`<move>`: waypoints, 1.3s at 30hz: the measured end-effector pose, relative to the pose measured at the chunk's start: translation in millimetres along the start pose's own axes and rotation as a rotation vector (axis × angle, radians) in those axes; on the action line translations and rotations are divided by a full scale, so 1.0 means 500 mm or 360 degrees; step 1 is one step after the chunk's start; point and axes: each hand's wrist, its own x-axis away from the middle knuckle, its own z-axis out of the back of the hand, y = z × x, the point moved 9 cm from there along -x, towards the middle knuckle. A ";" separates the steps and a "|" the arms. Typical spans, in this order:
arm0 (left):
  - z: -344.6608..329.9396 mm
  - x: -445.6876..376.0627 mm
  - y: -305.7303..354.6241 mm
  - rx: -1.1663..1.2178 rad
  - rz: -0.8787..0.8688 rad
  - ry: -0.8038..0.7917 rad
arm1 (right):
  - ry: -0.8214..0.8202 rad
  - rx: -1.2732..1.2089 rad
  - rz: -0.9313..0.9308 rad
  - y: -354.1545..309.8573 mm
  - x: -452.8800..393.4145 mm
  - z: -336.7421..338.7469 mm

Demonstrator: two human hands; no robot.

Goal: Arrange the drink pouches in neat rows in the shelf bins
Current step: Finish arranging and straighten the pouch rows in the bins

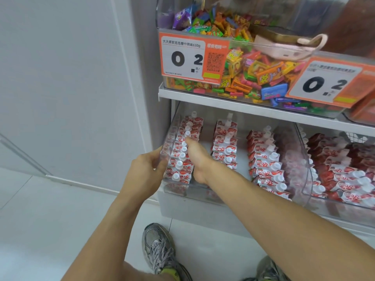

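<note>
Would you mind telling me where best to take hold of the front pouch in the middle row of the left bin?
Probably by its white cap: on the front pouch the spout sticks up clear above the packed row. Come from above and the front, where the clear bin is open; neighbouring pouches press against its flat faces, leaving no grip there.

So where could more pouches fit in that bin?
Bare floor shows in the left bin: one strip between the left row and the middle row, where the right hand reaches in, and a wider strip between the middle row and the right row. The right bin is crowded with a jumbled pile.
</note>
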 end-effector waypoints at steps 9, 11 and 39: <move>-0.002 0.008 0.010 0.0039 -0.0006 0.0017 | -0.0264 -0.0011 -0.0007 -0.008 0.063 -0.010; -0.002 0.009 0.007 0.0014 0.0015 0.0062 | -0.0258 0.0086 -0.0083 -0.002 0.077 -0.018; -0.249 0.070 0.155 -0.0798 -0.0457 -0.0572 | 0.0401 0.1870 0.0901 -0.009 0.319 0.249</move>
